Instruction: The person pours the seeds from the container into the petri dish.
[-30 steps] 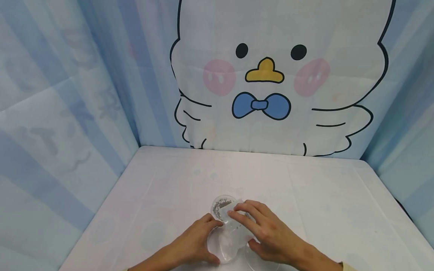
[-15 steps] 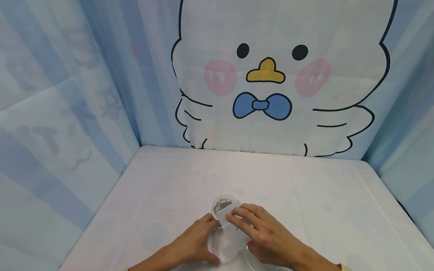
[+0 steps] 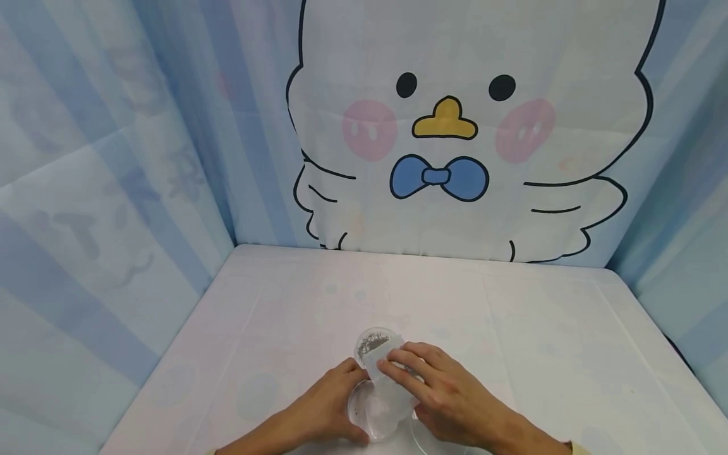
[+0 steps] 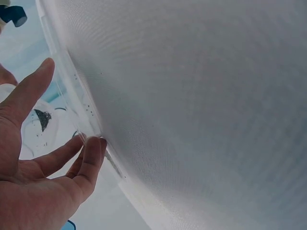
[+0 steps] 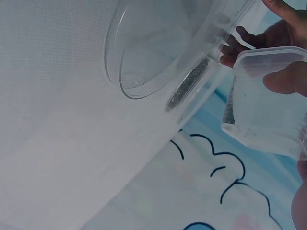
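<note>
A clear round petri dish (image 3: 371,431) lies near the table's front edge, with a few dark specks in it. My left hand (image 3: 327,407) holds it by the rim, thumb on the near side and fingers on the far side. Above this dish my right hand (image 3: 455,401) grips a translucent plastic box (image 3: 375,361), which is tilted. Dark grains (image 5: 230,106) gather in one corner of the box in the right wrist view. Just behind, a second petri dish (image 3: 359,347) contains dark grains; the box covers part of it.
Another clear round dish or lid (image 3: 419,442) lies at the front, partly under my right hand. A pale cloth covers the table (image 3: 273,316). Striped curtains (image 3: 91,189) stand at the sides, and a cartoon-printed cloth (image 3: 443,221) hangs behind.
My right hand has shifted slightly and turned the box a little over the near dish. Dark specks now show in that dish. My left hand stays in place.
</note>
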A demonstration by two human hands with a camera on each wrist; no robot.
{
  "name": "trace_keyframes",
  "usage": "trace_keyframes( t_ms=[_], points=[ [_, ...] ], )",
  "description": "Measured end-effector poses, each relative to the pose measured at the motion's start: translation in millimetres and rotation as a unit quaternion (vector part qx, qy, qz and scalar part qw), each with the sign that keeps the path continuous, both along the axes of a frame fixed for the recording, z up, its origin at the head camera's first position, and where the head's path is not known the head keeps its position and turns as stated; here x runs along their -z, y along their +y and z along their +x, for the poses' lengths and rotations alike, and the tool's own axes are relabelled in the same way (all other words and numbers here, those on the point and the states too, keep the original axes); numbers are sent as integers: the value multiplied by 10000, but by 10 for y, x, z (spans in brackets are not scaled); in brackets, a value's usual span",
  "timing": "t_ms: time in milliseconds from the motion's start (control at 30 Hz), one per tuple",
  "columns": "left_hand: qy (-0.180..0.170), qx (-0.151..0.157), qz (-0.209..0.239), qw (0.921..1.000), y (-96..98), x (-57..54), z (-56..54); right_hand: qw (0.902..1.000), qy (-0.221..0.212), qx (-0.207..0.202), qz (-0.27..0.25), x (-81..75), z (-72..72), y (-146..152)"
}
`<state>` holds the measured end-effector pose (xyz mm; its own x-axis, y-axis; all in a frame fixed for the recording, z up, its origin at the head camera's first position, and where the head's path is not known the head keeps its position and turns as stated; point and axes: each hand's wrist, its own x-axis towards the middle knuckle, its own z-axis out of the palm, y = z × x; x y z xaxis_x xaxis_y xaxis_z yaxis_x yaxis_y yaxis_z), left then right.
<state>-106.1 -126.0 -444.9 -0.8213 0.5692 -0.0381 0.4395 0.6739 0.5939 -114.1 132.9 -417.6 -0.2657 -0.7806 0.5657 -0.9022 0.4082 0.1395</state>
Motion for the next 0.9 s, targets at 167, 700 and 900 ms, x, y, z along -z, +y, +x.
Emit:
trace_keyframes(
  t_ms=[167, 700, 900],
  points=[
    [61, -4, 57, 10000, 0, 7, -5, 10000, 54, -60, -11, -6, -5, -11],
    [232, 111, 170, 9995, -36, 39, -9, 9998, 53, -133, 128, -11, 20, -43],
    [339, 219, 286, 9988, -54, 94, -27, 9997, 101, -183, 108, -11, 22, -51]
  ],
)
